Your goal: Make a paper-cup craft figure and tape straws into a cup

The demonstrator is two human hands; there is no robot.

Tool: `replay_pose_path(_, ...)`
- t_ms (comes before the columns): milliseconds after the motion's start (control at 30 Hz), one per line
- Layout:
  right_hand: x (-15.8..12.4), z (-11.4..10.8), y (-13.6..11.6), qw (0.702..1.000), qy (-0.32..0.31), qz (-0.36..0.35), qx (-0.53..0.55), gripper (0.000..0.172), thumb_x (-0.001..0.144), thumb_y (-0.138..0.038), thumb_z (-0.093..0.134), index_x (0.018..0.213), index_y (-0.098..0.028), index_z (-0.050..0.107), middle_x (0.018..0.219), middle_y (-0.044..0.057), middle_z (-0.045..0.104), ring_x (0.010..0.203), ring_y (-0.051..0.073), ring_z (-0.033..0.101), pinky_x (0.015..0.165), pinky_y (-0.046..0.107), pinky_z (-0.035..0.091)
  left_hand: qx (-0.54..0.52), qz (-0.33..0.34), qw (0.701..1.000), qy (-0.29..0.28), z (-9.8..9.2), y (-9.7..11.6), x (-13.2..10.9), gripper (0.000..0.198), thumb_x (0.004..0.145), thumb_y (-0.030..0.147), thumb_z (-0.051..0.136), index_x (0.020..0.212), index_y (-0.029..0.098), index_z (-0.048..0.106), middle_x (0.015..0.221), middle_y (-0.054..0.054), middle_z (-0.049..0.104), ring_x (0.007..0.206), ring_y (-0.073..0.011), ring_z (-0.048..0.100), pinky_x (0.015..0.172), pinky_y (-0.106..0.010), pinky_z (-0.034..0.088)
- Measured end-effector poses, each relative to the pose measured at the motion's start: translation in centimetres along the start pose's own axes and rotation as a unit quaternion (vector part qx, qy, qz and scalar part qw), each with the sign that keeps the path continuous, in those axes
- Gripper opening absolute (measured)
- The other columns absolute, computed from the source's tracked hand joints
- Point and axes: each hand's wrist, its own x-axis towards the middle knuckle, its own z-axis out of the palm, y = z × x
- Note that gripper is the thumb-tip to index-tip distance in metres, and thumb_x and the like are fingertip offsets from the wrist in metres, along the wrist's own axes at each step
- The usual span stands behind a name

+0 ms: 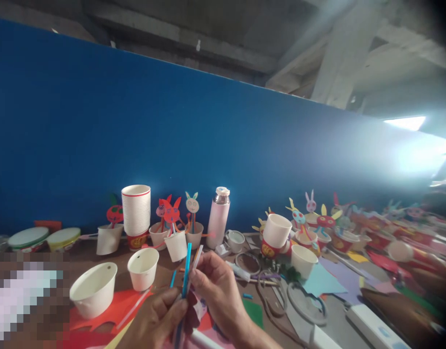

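My left hand (161,312) is closed around a blue straw (187,266) that stands nearly upright, with its lower part running down past the fingers. Beside it, my right hand (217,286) pinches a thin whitish strip or straw (197,257) close to the blue one. A dark reddish piece (192,310) hangs between the two hands; what it is cannot be made out. Red paper (124,303) lies under and left of my left hand. Just behind the hands is a white cup (176,246) with a red paper rabbit figure (171,212) on it.
A tall cup stack (136,211), a pink thermos (218,218) and a small mug (235,240) stand along the blue partition (172,121). Two open cups (94,291) sit at left. Cables (270,295), coloured paper (323,278), a power strip (375,327) and several cup figures fill the right.
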Motion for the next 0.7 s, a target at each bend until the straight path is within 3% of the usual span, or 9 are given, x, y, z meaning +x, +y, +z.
replay_pose_path(167,-0.1,0.3,0.1,0.998,-0.012,-0.009,0.060,0.018,0.074,-0.029,0.065,0.078,-0.015,0.053,0.077,0.003,0.061,0.066,0.012,0.055,0.063,0.024,0.044,-0.058,-0.035,0.996,0.054,0.0,1.2,0.1,0.038,0.073,0.051,0.058,0.067,0.014,0.066,0.059,-0.004,0.064,0.051,-0.0136,0.055,0.048,-0.022,0.042)
replay_pose_path(300,-0.1,0.6,0.6,0.997,-0.032,0.011,0.072,0.020,0.073,-0.032,0.065,0.074,-0.016,0.053,0.079,0.003,0.061,0.062,0.013,0.056,0.060,0.026,0.046,-0.075,-0.043,0.989,0.122,0.0,2.5,-0.3,0.031,0.072,0.046,0.062,0.076,0.015,0.067,0.056,-0.001,0.063,0.050,-0.0145,0.055,0.045,-0.023,0.044)
replay_pose_path(467,-0.3,1.1,1.4,0.996,0.005,-0.005,-0.093,0.013,0.077,-0.026,0.063,0.074,-0.014,0.060,0.069,0.002,0.063,0.069,0.015,0.058,0.067,0.025,0.045,-0.040,0.002,0.984,0.175,-0.3,2.2,-0.1,0.031,0.068,0.044,0.066,0.082,0.017,0.070,0.050,0.003,0.061,0.047,-0.0135,0.055,0.045,-0.020,0.045)
replay_pose_path(600,-0.7,1.3,1.6,0.976,0.010,-0.037,-0.216,0.013,0.082,-0.025,0.057,0.074,-0.016,0.061,0.071,0.001,0.063,0.070,0.014,0.058,0.066,0.022,0.044,-0.027,0.021,0.977,0.212,-0.3,2.1,0.1,0.027,0.063,0.038,0.072,0.083,0.020,0.072,0.069,0.000,0.071,0.073,-0.0203,0.063,0.069,-0.023,0.050)
replay_pose_path(700,-1.1,1.1,2.0,0.959,-0.027,-0.088,-0.267,0.015,0.087,-0.025,0.048,0.088,-0.017,0.060,0.081,0.003,0.064,0.075,0.015,0.060,0.069,0.024,0.045,-0.023,0.024,0.975,0.222,-0.1,2.3,-0.1,0.028,0.069,0.040,0.066,0.088,0.019,0.071,0.079,-0.002,0.071,0.085,-0.0235,0.062,0.074,-0.027,0.049)
